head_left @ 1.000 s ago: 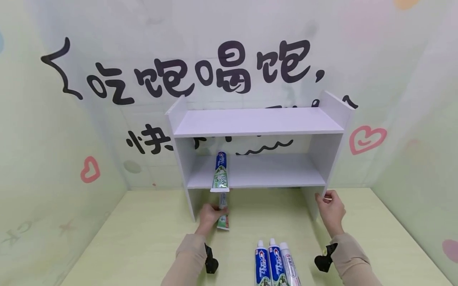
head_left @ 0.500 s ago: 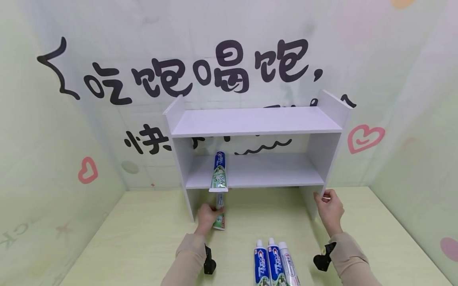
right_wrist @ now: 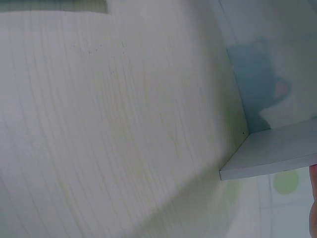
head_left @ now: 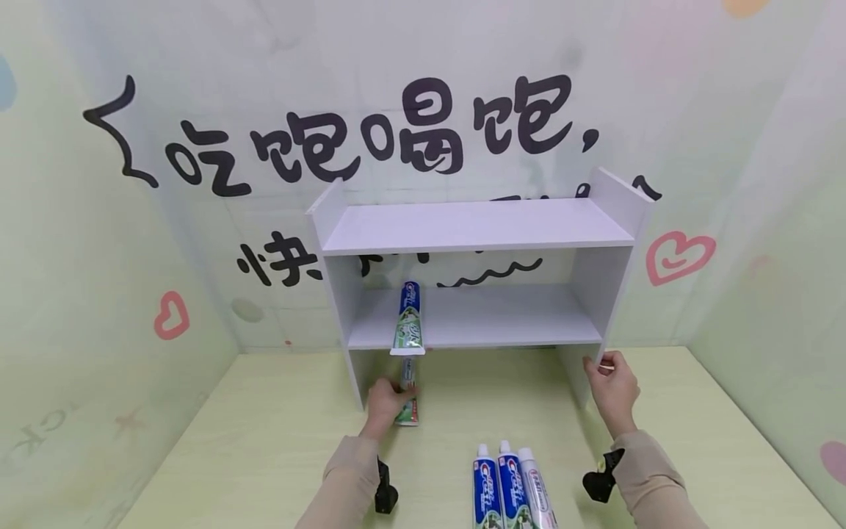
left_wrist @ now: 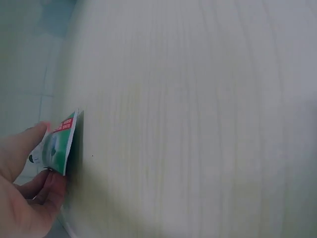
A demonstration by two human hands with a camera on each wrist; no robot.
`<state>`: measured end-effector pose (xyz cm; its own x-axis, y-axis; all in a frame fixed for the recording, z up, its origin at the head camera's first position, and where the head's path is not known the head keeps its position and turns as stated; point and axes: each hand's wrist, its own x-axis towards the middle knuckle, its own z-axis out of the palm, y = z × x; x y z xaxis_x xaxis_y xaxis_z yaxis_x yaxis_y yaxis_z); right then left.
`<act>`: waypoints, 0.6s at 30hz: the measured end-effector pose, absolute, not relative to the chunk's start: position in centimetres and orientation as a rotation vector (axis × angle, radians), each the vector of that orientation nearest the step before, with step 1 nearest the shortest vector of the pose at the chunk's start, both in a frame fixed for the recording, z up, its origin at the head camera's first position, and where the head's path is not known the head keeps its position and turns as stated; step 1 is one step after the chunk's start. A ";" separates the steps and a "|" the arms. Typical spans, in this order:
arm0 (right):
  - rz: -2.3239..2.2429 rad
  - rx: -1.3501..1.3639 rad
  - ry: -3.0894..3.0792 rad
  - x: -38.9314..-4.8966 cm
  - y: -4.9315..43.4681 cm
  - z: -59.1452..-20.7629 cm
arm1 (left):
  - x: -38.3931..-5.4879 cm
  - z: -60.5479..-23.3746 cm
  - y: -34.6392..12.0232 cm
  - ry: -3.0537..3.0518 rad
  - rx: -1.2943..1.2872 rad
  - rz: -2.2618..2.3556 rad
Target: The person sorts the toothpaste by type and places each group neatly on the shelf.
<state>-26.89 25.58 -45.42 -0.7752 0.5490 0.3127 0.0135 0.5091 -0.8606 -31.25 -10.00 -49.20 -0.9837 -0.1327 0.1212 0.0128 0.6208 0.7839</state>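
In the head view my left hand [head_left: 386,402] holds a toothpaste tube [head_left: 407,416] between thumb and fingers, in the low space under the middle board of a white shelf unit [head_left: 476,223]. The left wrist view shows the tube's flat green and red end [left_wrist: 63,141], with the thumb above and curled fingers below. My right hand [head_left: 612,391] grips the front edge of the unit's right side panel; only a sliver of a finger [right_wrist: 313,198] shows in the right wrist view, beside that panel [right_wrist: 270,152]. Another toothpaste tube [head_left: 408,319] lies on the middle board, its flat end overhanging the front.
On the table [head_left: 277,448], at the front, lie two blue toothpaste tubes [head_left: 487,485] and a paler tube [head_left: 538,491], side by side with caps toward the shelf. A printed wall [head_left: 264,59] stands behind the unit.
The held tube has shifted slightly left and now lies straighter, pointing in under the shelf. My right hand keeps its grip on the side panel. The head view sways a little.
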 end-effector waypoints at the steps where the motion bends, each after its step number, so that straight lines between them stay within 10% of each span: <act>1: 1.244 -0.456 -2.191 -26.9 25.5 -45.4 | -31.1 -49.1 -10.1 -2.672 0.095 -1.299; 18: 1.233 -0.444 -2.191 -26.8 25.5 -45.4 | -27.4 -47.2 -8.8 -2.667 -0.133 -1.604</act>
